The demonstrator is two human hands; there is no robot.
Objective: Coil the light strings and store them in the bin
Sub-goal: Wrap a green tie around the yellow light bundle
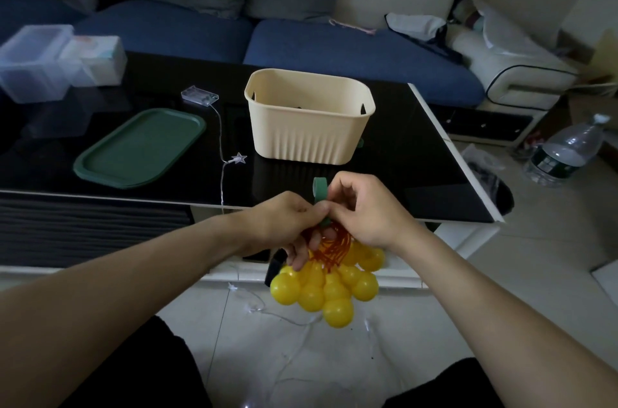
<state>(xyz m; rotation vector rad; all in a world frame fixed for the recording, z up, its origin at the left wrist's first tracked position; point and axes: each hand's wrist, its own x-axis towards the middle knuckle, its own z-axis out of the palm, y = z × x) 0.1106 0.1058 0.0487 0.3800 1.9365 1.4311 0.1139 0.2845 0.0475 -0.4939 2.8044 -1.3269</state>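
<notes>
A coiled light string with several yellow ball bulbs (329, 287) and orange wire hangs below my hands, over the table's front edge. My left hand (287, 223) grips the wire bundle from the left. My right hand (364, 210) pinches a green strap (319, 188) that wraps the top of the bundle. The cream bin (309, 116) stands on the black table just beyond my hands. A second string with a clear star (239, 158) and a clear battery box (199, 95) runs from the table down to the floor.
A green lid (140, 147) lies left of the bin. Clear plastic boxes (36, 63) stand at the table's far left. A blue sofa (334, 46) runs behind the table. A water bottle (565, 153) stands on the floor at right.
</notes>
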